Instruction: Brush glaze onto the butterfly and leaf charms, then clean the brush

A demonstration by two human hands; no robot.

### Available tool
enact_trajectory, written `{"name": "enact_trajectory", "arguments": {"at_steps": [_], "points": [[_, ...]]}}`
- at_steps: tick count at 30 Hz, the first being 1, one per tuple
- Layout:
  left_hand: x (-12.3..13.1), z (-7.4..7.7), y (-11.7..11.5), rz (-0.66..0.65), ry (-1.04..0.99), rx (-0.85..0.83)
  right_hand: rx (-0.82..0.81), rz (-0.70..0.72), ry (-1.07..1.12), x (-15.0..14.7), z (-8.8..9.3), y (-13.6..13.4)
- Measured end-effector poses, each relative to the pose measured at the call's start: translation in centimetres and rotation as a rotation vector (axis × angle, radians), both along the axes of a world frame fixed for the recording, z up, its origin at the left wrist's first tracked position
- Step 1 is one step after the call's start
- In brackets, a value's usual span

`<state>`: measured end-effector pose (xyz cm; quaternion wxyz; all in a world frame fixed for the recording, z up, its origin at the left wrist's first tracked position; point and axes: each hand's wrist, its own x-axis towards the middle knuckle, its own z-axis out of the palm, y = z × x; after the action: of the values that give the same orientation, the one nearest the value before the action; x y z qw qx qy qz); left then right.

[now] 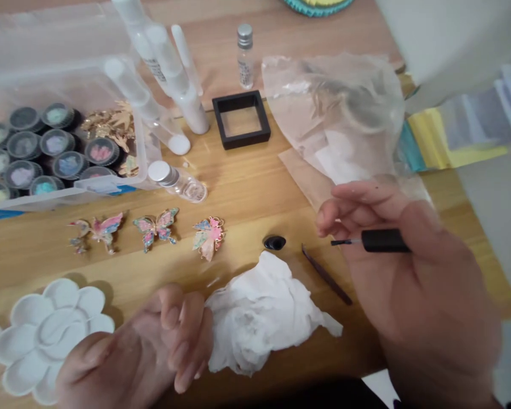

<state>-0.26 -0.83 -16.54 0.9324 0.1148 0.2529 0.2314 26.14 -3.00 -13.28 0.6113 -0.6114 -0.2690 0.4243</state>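
Between the thumb and fingers of my right hand (413,272) is a black-capped brush (383,241), like one from a nail polish bottle, its bristles pointing left. My left hand (149,341) lies palm up with loosely curled, apart fingers and nothing in it. It is beside a crumpled white tissue (264,312). A small black bottle (275,242) stands beyond the tissue, its dark opening showing. Dark tweezers (327,275) lie to its right. Further left are a pink-and-blue winged ornament (209,236), a butterfly ornament (156,228) and a bird-like ornament (102,232).
A white flower-shaped palette (59,335) sits at lower left. Behind the ornaments, a clear plastic box (149,153) holds several small pots and gold pieces. A glass vial (187,184), a black frame (242,119), white bottles (170,74) and a plastic bag (336,108) stand or lie further back.
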Motion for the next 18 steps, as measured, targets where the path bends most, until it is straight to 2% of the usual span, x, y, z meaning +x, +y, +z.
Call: {"name": "enact_trajectory", "arguments": {"at_steps": [3,7,12,18], "points": [[0.4,0.4,0.3,-0.002,-0.1,-0.003,-0.011,0.04,-0.05,-0.3,-0.4,0.0],[1.0,0.8,0.4,0.032,-0.113,0.008,-0.019,0.092,-0.053,-1.2,-1.3,0.3],[1.3,0.9,0.0,0.068,-0.159,0.057,0.04,0.144,-0.184,-2.3,-2.5,0.9],[1.6,1.2,-0.1,0.087,-0.194,0.059,0.058,0.129,-0.279,-2.7,-3.5,1.4]]}}
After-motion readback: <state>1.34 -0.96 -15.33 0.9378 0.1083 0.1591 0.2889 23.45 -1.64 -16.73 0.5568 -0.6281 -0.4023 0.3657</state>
